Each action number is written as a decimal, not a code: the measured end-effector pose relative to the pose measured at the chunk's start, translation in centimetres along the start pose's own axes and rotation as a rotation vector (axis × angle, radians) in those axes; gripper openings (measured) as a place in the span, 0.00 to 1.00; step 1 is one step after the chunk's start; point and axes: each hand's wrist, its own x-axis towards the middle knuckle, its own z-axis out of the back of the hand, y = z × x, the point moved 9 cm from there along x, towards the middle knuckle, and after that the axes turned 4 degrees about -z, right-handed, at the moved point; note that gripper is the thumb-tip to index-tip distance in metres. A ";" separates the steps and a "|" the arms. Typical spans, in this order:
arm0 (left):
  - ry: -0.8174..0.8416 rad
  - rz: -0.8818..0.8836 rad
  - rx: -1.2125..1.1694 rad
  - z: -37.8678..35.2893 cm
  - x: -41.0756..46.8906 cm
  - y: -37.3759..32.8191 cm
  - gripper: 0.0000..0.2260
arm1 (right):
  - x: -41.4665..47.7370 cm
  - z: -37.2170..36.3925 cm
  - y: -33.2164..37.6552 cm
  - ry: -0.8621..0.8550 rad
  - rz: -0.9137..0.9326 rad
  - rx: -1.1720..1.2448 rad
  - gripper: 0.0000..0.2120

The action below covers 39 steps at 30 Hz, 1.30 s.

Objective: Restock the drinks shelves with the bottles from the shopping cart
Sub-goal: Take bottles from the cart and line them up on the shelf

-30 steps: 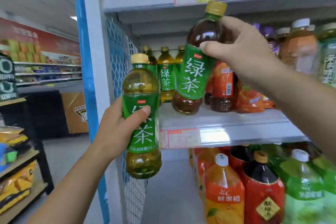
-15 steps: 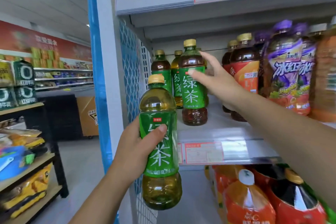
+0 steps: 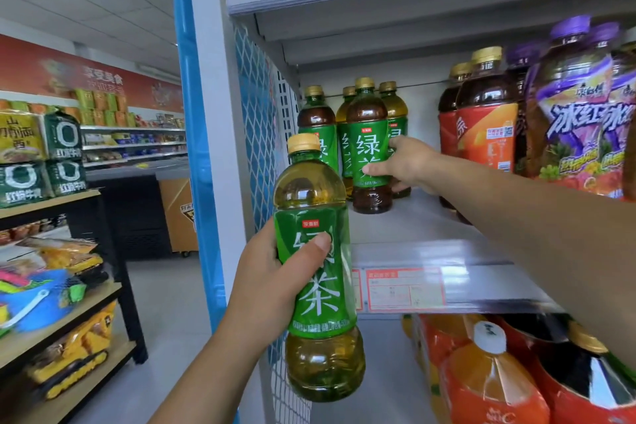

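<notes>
Basically mid-restock: right hand (image 3: 409, 165) was reaching into the shelf (image 3: 413, 227), thumb and fingers wrapped round the label of the dark tea bottle (image 3: 370, 155). That bottle stood upright on the shelf just in front of the back row (image 3: 315, 120) of same-label bottles; looked like it was being squared into line, label out. Left hand (image 3: 272, 282) gripped the pale tea bottle (image 3: 318, 282) at mid-label, upright, off the shelf in front of its edge, probably staged as next in. Bare shelf lay between the dark one and the big red-label bottles (image 3: 481, 134). Cart wasn't in view
</notes>
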 end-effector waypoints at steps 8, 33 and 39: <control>0.004 0.012 -0.008 0.0 0.1 0.2 0.15 | 1.1 -0.5 0.2 -0.111 0.106 -0.109 0.17; 0.131 -0.095 0.096 -4.5 4.6 -9.0 0.19 | -17.3 1.4 4.2 0.071 0.382 0.318 0.23; 0.118 -0.131 0.523 -0.9 0.8 -2.5 0.21 | -12.6 3.4 2.4 -0.078 0.299 0.191 0.17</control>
